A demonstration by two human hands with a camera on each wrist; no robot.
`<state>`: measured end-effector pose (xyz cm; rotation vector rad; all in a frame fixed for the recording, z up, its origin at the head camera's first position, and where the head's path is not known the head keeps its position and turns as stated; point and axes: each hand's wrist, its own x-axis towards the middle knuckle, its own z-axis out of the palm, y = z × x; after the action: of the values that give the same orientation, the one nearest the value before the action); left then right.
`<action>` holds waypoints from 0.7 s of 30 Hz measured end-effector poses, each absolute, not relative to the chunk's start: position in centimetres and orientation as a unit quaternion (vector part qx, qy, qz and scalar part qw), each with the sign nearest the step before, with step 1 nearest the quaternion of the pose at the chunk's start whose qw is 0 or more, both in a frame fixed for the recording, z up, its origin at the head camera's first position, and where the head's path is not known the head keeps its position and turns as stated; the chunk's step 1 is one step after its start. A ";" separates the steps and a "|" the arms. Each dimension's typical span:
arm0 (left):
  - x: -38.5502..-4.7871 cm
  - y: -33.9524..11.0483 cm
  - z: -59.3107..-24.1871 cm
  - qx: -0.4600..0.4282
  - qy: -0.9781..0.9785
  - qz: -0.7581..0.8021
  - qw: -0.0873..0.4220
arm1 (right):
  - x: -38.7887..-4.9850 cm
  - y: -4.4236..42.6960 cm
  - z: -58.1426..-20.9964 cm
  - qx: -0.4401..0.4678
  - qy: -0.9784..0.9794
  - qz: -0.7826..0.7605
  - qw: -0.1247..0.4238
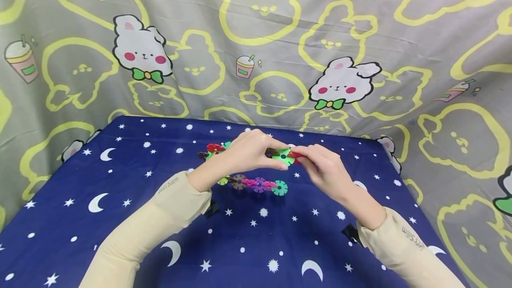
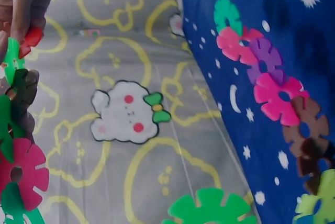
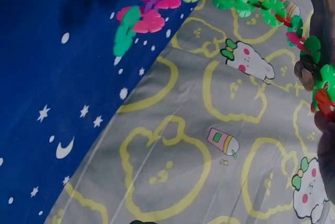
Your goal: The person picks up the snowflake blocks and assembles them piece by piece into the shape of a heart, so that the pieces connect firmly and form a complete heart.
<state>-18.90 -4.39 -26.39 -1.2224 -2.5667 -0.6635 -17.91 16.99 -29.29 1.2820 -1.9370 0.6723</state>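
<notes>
A chain of interlocking plastic snowflake discs hangs from the hands, its lower part (image 1: 259, 185) over the dark blue cloth. My left hand (image 1: 246, 154) grips the chain's upper end by a dark brown disc (image 2: 23, 90), beside a bright green disc (image 1: 283, 158). Facing it, my right hand (image 1: 328, 172) pinches a red disc (image 1: 296, 155) that touches the green one's edge. Whether the two are slotted together cannot be told. Down the chain, the left wrist view shows a pink disc (image 2: 31, 166), and the right wrist view shows several green discs (image 3: 246, 4). A teal disc (image 1: 279, 188) forms the free end.
The table wears a dark blue cloth (image 1: 132, 230) with white moons and stars. Behind it and at both sides hangs a grey curtain (image 1: 272, 61) with yellow outlines and white rabbits. Both forearms wear beige sleeves (image 1: 148, 221).
</notes>
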 end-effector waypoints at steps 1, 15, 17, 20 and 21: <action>-19.0 -4.4 -26.4 -0.417 -0.875 -0.223 0.108 | -17.9 17.0 -29.3 0.490 -0.760 0.257 0.341; -19.4 -6.0 -27.6 -0.329 -0.785 -0.249 0.463 | -18.7 17.9 -31.2 0.173 -0.762 0.566 0.263; -19.3 -6.6 -27.9 -0.287 -0.761 -0.290 0.505 | -18.8 17.9 -31.1 0.131 -0.697 0.657 0.257; -19.2 -7.3 -28.6 -0.229 -0.734 -0.357 0.530 | -18.8 17.5 -30.7 0.104 -0.599 0.748 0.265; -19.2 -7.4 -28.8 -0.215 -0.732 -0.383 0.521 | -18.8 17.3 -30.5 0.099 -0.574 0.768 0.266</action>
<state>-19.17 -7.45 -28.81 -0.5147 -1.7529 -0.9178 -18.77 17.30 -30.47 0.2674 -1.5500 2.0729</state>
